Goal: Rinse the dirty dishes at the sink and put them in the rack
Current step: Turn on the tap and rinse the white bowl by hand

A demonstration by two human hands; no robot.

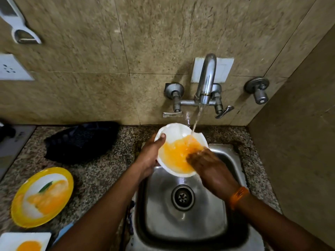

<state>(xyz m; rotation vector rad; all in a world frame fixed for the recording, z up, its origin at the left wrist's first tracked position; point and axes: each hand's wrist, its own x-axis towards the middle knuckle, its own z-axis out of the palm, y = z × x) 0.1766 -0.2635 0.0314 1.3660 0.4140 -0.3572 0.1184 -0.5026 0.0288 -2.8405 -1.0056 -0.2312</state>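
Note:
A white plate (174,134) smeared with orange sauce is held tilted over the steel sink (204,223). My left hand (151,156) grips its left rim, thumb on the inside. My right hand (208,167) lies flat on the plate's lower right part, fingers spread in the orange residue and blurred. Water runs from the tap (205,82) onto the plate. A yellow-rimmed plate (42,196) with orange stains lies on the counter at the left. A square white plate (23,240) with an orange smear sits at the bottom left corner.
A dark rack-like basket (81,140) lies on the granite counter (108,171) left of the sink. Two tap handles (172,114) stick out from the tiled wall behind. A side wall (299,142) closes in on the right. The sink drain (183,197) is uncovered.

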